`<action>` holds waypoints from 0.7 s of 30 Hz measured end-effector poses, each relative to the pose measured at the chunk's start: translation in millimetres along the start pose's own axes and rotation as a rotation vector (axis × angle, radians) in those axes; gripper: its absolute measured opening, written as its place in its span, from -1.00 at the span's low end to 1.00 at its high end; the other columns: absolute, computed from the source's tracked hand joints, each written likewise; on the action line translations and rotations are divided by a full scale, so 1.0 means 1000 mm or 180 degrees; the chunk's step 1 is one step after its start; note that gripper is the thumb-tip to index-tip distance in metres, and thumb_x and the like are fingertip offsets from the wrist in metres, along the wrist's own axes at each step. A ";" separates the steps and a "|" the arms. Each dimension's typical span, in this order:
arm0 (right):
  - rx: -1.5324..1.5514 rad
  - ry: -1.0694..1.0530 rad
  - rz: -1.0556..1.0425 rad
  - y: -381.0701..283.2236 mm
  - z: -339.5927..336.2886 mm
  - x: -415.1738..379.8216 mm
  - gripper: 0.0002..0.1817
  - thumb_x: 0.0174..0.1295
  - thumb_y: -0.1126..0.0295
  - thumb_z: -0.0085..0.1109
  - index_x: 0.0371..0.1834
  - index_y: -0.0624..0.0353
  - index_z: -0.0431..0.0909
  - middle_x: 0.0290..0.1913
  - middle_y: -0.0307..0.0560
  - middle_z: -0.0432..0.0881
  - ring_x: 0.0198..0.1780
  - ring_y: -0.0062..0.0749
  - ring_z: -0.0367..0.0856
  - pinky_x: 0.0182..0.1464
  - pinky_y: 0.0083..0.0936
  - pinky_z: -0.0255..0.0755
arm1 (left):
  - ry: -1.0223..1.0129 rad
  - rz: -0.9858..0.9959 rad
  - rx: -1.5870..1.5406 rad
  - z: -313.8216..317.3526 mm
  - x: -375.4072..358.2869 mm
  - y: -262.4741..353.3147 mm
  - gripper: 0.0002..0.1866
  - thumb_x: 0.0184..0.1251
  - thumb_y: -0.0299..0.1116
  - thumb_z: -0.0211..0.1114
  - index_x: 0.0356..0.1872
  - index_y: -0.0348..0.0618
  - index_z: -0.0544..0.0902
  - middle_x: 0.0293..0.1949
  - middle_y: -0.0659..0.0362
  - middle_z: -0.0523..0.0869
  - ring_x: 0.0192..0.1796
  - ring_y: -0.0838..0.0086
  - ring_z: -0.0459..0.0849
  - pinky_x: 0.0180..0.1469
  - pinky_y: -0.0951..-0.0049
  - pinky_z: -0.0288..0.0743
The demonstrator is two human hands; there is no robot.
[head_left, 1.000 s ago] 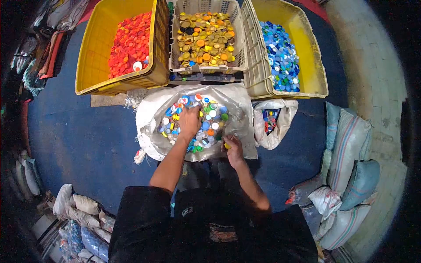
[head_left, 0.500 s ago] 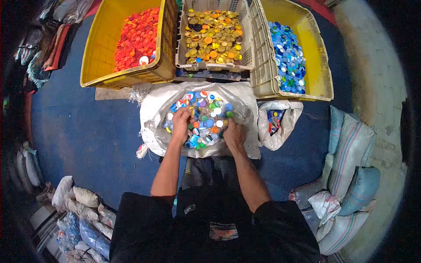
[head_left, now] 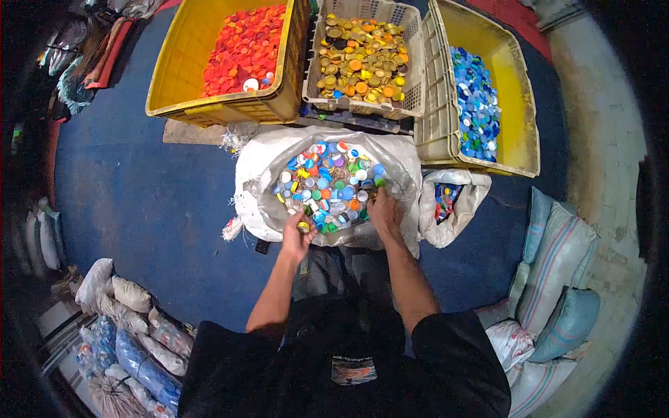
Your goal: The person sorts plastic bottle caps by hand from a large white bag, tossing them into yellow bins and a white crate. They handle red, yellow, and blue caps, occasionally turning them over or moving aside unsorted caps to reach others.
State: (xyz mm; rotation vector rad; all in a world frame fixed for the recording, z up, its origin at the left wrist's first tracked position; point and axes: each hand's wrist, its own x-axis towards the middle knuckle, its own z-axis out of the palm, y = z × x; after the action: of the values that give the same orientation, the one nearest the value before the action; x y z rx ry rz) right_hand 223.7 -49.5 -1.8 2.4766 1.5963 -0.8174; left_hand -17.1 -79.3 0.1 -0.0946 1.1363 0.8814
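A white woven sack point(head_left: 259, 155) lies with its mouth rolled wide, full of mixed bottle caps point(head_left: 339, 187) in blue, white, green, orange and other colours. At the sack's near left rim my left hand point(head_left: 297, 240) is turned partly palm up, its fingers curled round a yellow bottle cap point(head_left: 303, 226). On the opposite side, my right hand point(head_left: 385, 211) reaches in over the inner wall, fingers bent together. Whatever those fingertips hold is hidden. Just beyond them sits a green cap point(head_left: 380, 182).
Behind the sack stand a yellow crate point(head_left: 164, 104) of red caps, a pale crate point(head_left: 416, 90) of yellow and brownish caps, and a yellow bin point(head_left: 516, 132) of blue caps. A smaller sack point(head_left: 435, 237) stands right. Filled sacks point(head_left: 557, 258) lie farther right, bundled bags point(head_left: 132, 296) left.
My left hand has drawn back from among the caps to the near rim, with a yellow bottle cap now showing in it. My right hand stays at the right side. The view has shifted slightly.
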 end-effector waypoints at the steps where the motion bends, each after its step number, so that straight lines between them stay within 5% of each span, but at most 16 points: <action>1: 0.0081 0.0033 0.0023 -0.002 -0.004 -0.002 -0.62 0.15 0.19 0.21 -0.06 0.20 0.51 -0.24 0.18 0.67 -0.16 0.12 0.65 -0.13 -0.04 0.52 | 0.0235 0.0038 0.0167 0.010 -0.005 -0.001 -0.77 0.34 -0.16 0.19 -0.41 -0.04 0.45 -0.55 0.25 0.48 -0.49 0.51 0.50 -0.48 0.47 0.42; 5: 0.0651 0.0362 -0.0204 0.008 0.006 -0.001 -0.63 0.15 0.21 0.19 -0.13 0.28 0.51 -0.31 0.12 0.67 -0.26 0.02 0.67 -0.23 -0.14 0.52 | 0.0127 0.0373 0.1260 0.014 -0.006 -0.007 -0.78 0.31 -0.22 0.25 -0.47 -0.04 0.47 -0.57 0.28 0.48 -0.53 0.58 0.47 -0.56 0.52 0.28; 8: 0.2576 -0.0345 -0.0590 0.031 0.008 -0.002 -0.60 0.12 0.19 0.13 -0.11 0.29 0.52 -0.35 0.08 0.66 -0.32 -0.15 0.65 -0.24 -0.26 0.53 | 0.0140 0.0632 0.1854 0.025 -0.008 -0.011 -0.81 0.22 -0.32 0.38 -0.44 -0.13 0.55 -0.62 0.36 0.46 -0.61 0.65 0.40 -0.59 0.63 0.22; 11: 0.5437 -0.1384 -0.0015 0.039 -0.003 -0.017 -0.60 0.04 0.28 0.07 -0.08 0.29 0.51 -0.31 -0.04 0.62 -0.34 -0.30 0.58 -0.27 -0.41 0.49 | -0.0165 0.1452 0.2718 0.028 0.004 -0.026 -0.83 0.12 -0.43 0.43 -0.32 -0.20 0.60 -0.64 0.34 0.49 -0.59 0.63 0.44 -0.55 0.55 0.30; 14: 0.6079 -0.1783 -0.0508 0.033 -0.035 -0.035 -0.57 -0.10 0.35 0.00 -0.09 0.27 0.49 -0.26 -0.05 0.59 -0.34 -0.31 0.57 -0.29 -0.45 0.47 | -0.0322 0.2551 0.3806 0.036 0.013 -0.039 -0.73 -0.01 -0.51 0.45 -0.24 -0.22 0.61 -0.58 0.20 0.55 -0.51 0.46 0.55 -0.44 0.41 0.42; 15: 0.6246 -0.1766 -0.0528 0.030 -0.039 -0.039 -0.51 -0.19 0.37 -0.04 -0.08 0.27 0.47 -0.27 -0.02 0.61 -0.32 -0.30 0.59 -0.27 -0.44 0.49 | -0.0457 0.2678 0.4275 0.044 0.010 -0.036 -0.66 -0.04 -0.52 0.40 -0.16 -0.19 0.59 -0.37 0.07 0.62 -0.34 0.22 0.65 -0.28 0.27 0.51; 19: 0.6200 -0.1661 -0.0207 0.040 -0.031 -0.044 -0.52 -0.16 0.37 -0.04 -0.07 0.26 0.45 -0.21 0.01 0.62 -0.25 -0.27 0.61 -0.20 -0.38 0.52 | -0.0605 0.2883 0.5292 0.073 0.006 -0.037 -0.56 0.01 -0.56 0.27 0.00 -0.11 0.49 -0.05 0.01 0.57 -0.14 0.02 0.63 -0.18 0.12 0.53; 21: 0.6147 -0.1559 -0.0141 0.047 -0.024 -0.046 -0.51 -0.15 0.34 -0.05 -0.05 0.25 0.43 -0.21 0.02 0.60 -0.21 -0.23 0.61 -0.17 -0.38 0.53 | -0.0823 0.2937 0.5531 0.079 0.015 -0.040 -0.56 0.00 -0.57 0.25 0.00 -0.09 0.48 -0.07 0.02 0.57 -0.14 0.03 0.64 -0.20 0.12 0.54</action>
State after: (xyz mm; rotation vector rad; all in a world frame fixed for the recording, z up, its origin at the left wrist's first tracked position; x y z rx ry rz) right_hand 259.0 -100.5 30.8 2.0614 0.3658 -3.7166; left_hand 69.4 -59.6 9.7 2.0115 1.3397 0.3551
